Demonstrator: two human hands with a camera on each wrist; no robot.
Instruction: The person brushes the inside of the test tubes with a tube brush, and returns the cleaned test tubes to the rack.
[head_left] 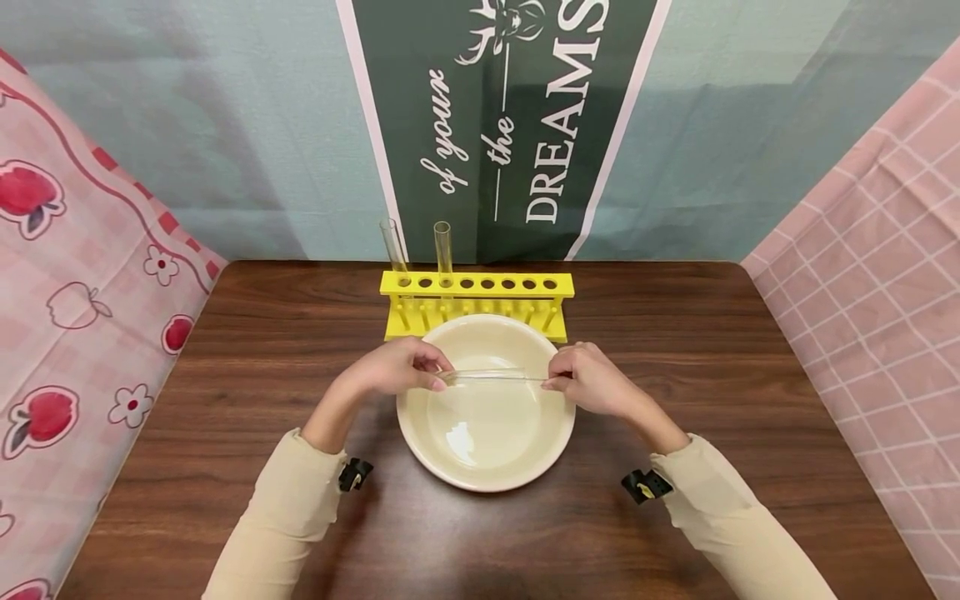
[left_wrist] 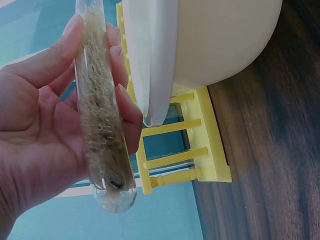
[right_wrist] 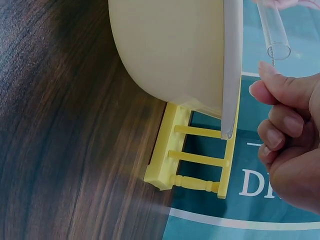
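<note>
My left hand grips a glass test tube near its closed end, holding it roughly level above the cream basin. Inside the tube lies a test tube brush, its bristles reaching close to the rounded end. With thumb and forefinger, my right hand pinches the brush's thin wire handle, just outside the tube's open mouth. The other right fingers are curled in, as the right wrist view shows. How full the basin is, I cannot tell.
Behind the basin, partly hidden by it, stands a yellow test tube rack. Two glass tubes stand in it, a left tube leaning and another tube nearly upright. All this is on a dark wooden table with cloth-covered sides.
</note>
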